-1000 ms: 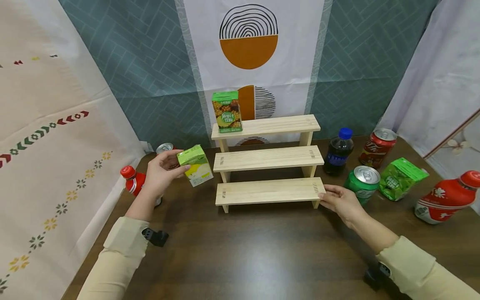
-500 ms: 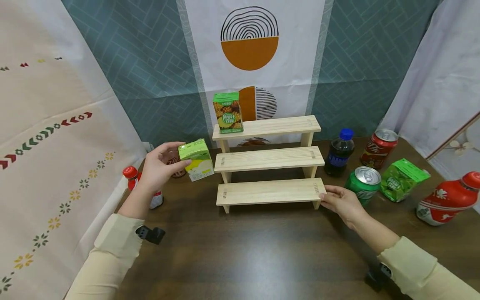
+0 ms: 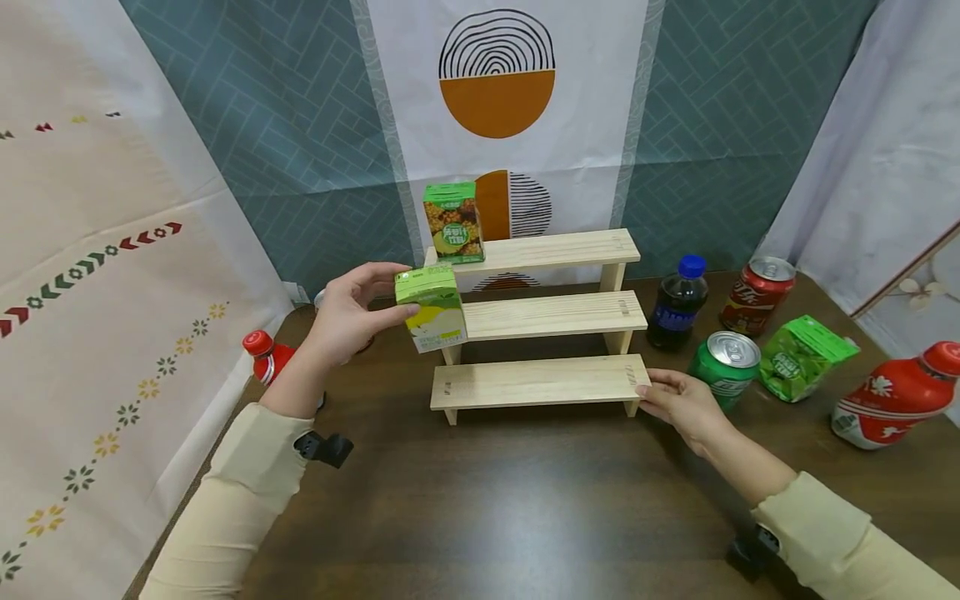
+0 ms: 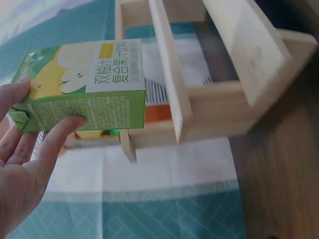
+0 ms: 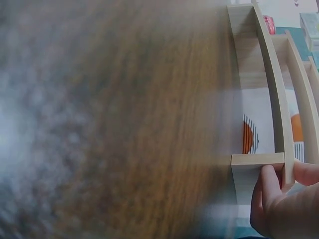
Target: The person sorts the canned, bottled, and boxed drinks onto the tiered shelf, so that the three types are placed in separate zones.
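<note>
My left hand (image 3: 351, 315) grips a green and yellow juice carton (image 3: 435, 312) between thumb and fingers. In the head view the carton overlaps the left end of the middle step of a three-step wooden shelf (image 3: 540, 382). The left wrist view shows the carton (image 4: 82, 84) lying sideways across the picture, its pear-like print facing the camera. My right hand (image 3: 686, 410) holds the right end of the lowest step; in the right wrist view its thumb and fingers pinch the board's end by the leg. On the top step's left end stands another juice carton (image 3: 454, 225).
Right of the shelf stand a dark cola bottle (image 3: 678, 304), a red can (image 3: 757, 296), a green can (image 3: 724, 367), a green carton (image 3: 802, 358) and a tilted red bottle (image 3: 892, 398). Another red bottle (image 3: 266, 354) is partly hidden behind the left arm.
My left hand has carried the juice carton rightward and slightly up, from beside the shelf to over the middle step's left end. My right hand stays at the lowest step.
</note>
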### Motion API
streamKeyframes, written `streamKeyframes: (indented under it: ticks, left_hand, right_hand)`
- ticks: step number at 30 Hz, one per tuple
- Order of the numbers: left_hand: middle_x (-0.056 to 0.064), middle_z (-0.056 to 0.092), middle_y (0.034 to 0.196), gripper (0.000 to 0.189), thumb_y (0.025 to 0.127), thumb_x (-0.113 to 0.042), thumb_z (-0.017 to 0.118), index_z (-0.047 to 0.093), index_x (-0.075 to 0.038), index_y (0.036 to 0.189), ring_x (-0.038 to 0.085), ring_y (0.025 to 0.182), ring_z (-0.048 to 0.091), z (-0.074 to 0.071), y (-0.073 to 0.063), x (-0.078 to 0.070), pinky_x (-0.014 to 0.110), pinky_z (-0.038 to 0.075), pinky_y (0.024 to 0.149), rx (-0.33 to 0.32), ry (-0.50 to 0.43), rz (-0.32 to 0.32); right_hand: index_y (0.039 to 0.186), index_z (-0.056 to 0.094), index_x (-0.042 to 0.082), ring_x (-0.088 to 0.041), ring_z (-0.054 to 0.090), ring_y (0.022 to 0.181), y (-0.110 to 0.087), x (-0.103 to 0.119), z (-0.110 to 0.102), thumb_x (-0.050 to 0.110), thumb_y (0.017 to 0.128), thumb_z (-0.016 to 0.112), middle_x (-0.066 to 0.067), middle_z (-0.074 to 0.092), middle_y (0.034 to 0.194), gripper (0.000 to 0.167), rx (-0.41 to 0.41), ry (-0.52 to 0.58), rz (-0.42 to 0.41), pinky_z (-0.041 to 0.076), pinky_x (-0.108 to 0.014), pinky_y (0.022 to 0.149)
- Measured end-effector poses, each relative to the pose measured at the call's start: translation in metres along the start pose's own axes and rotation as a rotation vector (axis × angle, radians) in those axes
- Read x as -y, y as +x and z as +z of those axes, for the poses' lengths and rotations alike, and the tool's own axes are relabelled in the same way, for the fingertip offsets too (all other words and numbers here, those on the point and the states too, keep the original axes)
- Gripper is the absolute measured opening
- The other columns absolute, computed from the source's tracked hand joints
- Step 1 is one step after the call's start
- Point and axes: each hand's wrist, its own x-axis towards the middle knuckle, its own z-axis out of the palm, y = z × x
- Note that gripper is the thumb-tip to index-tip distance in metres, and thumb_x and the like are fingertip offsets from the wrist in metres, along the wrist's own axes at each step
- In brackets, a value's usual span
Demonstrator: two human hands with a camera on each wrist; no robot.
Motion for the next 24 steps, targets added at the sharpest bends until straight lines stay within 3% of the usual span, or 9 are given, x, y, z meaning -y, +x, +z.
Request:
streamKeyframes:
  ticks: [8, 19, 24]
  left_hand:
    - [0.013, 0.062, 0.119, 0.049, 0.081, -0.002, 0.073, 0.057, -0.004, 0.126, 0.02, 0.108, 0.058, 0.031, 0.028, -0.014, 0.024, 0.054, 0.078, 0.054, -0.049, 0.037]
    - [0.012, 0.057, 0.121, 0.046, 0.086, -0.006, 0.069, 0.052, -0.005, 0.129, 0.023, 0.111, 0.057, 0.057, 0.07, -0.038, 0.035, 0.057, 0.081, 0.098, -0.068, 0.047]
    - [0.01, 0.054, 0.123, 0.046, 0.088, -0.008, 0.067, 0.05, -0.007, 0.13, 0.02, 0.114, 0.054, 0.064, 0.085, -0.048, 0.036, 0.057, 0.081, 0.11, -0.078, 0.022]
  right_hand:
    - [0.142, 0.019, -0.017, 0.001, 0.061, 0.085, 0.0, 0.0, -0.004, 0.007, 0.096, 0.054, -0.012, 0.054, 0.112, 0.063, 0.001, -0.012, -0.004, 0.053, -0.028, 0.088]
    - [0.142, 0.02, -0.017, 0.001, 0.061, 0.085, 0.001, 0.0, -0.001, 0.005, 0.096, 0.053, -0.009, 0.054, 0.108, 0.061, 0.003, -0.006, 0.001, 0.053, -0.028, 0.088]
    - [0.141, 0.019, -0.017, 0.001, 0.06, 0.085, 0.001, -0.001, 0.0, 0.006, 0.096, 0.053, -0.011, 0.054, 0.11, 0.061, 0.009, -0.018, -0.004, 0.053, -0.027, 0.088]
